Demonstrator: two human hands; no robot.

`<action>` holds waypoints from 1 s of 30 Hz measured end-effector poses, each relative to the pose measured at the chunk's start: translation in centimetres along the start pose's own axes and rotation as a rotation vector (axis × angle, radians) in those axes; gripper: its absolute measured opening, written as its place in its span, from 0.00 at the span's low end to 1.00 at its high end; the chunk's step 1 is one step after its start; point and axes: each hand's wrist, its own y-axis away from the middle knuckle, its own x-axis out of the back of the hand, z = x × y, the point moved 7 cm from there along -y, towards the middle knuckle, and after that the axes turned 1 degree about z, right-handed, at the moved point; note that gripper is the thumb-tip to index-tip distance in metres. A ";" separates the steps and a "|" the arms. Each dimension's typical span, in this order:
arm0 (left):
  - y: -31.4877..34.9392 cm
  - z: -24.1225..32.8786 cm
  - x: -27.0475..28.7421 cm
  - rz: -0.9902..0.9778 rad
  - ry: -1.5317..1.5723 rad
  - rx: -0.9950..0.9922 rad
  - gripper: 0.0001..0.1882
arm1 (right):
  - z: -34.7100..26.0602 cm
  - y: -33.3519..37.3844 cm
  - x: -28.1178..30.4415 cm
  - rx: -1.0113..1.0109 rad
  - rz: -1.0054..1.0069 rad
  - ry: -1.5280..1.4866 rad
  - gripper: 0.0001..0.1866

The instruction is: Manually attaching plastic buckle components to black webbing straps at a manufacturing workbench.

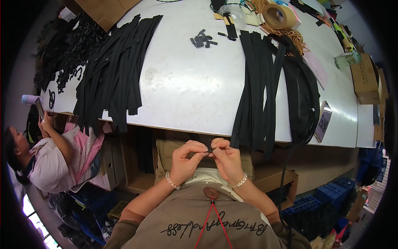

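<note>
In front of my chest, just off the table's near edge, my left hand (189,159) and my right hand (226,157) meet with their fingertips pinched together. Between them is a small black piece (210,145), mostly covered by the fingers, so its exact kind is hidden. Long flat black strips (255,91) lie beside my right hand, their near ends hanging over the edge. Farther off, in the middle of the white table (186,83), sits a little heap of small black pieces (202,39).
More black strips (120,66) spread on the left, beside a tangle of small black parts (81,45). A black bag (301,95) and a phone (323,120) lie right. Tape roll (280,16) and cord stand far right. A seated person (54,157) holds a phone at left.
</note>
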 end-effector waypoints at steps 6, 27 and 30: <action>0.0 1.6 -0.2 -0.045 -0.125 -0.183 0.07 | -1.1 0.4 -1.2 0.136 -0.132 0.094 0.06; -1.0 -5.6 -0.7 0.102 0.355 0.597 0.04 | 1.2 -1.4 1.6 -0.145 0.357 -0.066 0.05; -1.1 -5.3 -0.8 0.099 0.365 0.580 0.04 | 0.9 -1.3 1.3 -0.109 0.391 -0.083 0.06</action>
